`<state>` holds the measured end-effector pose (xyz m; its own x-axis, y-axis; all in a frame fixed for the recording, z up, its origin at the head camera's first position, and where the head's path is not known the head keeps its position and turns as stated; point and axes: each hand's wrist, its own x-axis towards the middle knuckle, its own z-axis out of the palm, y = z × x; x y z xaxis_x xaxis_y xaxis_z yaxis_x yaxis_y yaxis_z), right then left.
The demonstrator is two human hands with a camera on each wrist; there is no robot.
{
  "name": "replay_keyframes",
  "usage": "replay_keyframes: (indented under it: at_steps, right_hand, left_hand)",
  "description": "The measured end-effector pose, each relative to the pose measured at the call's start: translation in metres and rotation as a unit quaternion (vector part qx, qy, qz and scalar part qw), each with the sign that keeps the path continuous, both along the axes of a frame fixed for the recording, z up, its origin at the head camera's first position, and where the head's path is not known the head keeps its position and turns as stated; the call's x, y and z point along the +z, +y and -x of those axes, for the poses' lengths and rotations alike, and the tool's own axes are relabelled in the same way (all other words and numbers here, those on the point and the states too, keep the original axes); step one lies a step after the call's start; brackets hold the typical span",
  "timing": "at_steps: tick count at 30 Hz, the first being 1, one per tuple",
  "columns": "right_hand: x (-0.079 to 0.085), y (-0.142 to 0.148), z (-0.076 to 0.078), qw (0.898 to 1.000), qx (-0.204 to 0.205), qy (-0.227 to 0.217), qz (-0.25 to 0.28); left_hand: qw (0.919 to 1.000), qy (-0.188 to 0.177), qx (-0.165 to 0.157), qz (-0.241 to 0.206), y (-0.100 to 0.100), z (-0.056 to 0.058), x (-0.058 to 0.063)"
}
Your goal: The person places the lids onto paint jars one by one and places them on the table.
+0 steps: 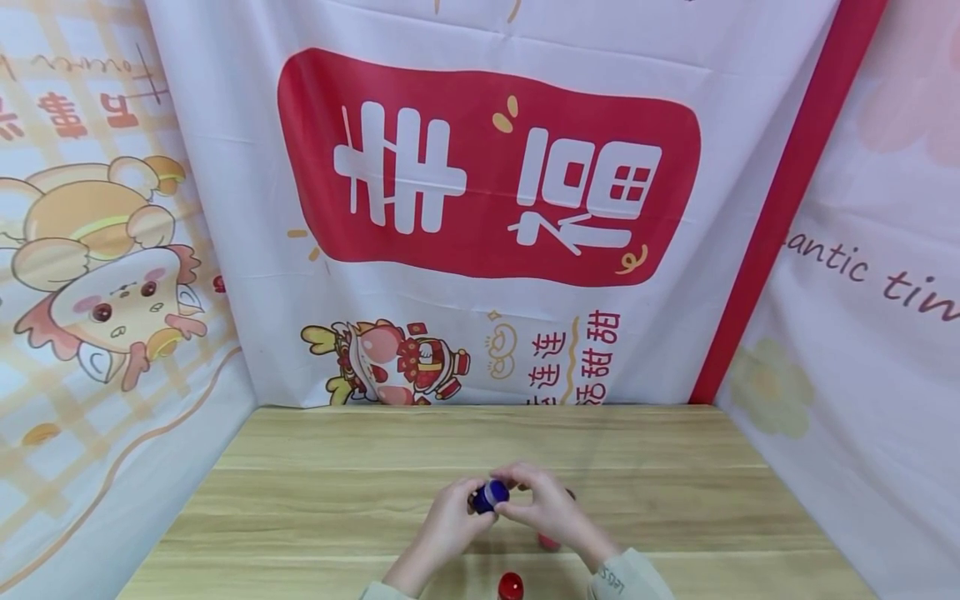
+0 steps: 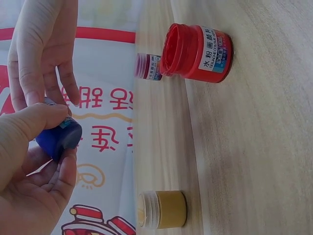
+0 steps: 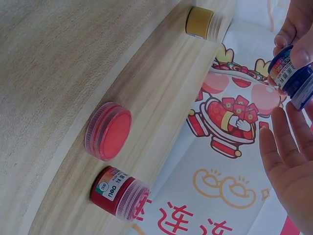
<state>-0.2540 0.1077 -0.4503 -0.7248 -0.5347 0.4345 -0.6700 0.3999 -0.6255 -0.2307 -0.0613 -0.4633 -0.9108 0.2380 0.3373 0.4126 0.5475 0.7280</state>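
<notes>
Blue paint jar (image 1: 491,497) is held above a wooden table (image 1: 337,483), pinched between thumb and fingers of the left hand (image 1: 448,518); the right hand (image 1: 546,505) is at its lid (image 3: 304,93), whether gripping cannot be told. Keeping the jar steady and level should best prevent slips.

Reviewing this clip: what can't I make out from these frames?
- Blue jar: its cap end is cut off by the right edge in the right wrist view; the left hand's thumb covers much of its label in the left wrist view.
- Open red jar: cut off by the bottom edge in the head view.
- Pinkish-red lid: mostly hidden by the right arm in the head view.
- Fine label print: too small in both wrist views.
</notes>
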Motion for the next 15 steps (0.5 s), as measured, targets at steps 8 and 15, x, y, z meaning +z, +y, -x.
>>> replay_keyframes:
  at_steps: [8,15]
  right_hand:
    - [0.0012,0.0007,-0.0009,1.0,-0.014,-0.017,-0.016]
    - [0.0037,0.0005,-0.0007,0.997,-0.043,-0.057,-0.029]
  left_hand:
    - [1.0,0.005,-0.005,-0.002,0.0009,-0.0003,-0.0002]
    - [0.9999,0.005,-0.01,-0.012,0.0019,-0.0017,0.0]
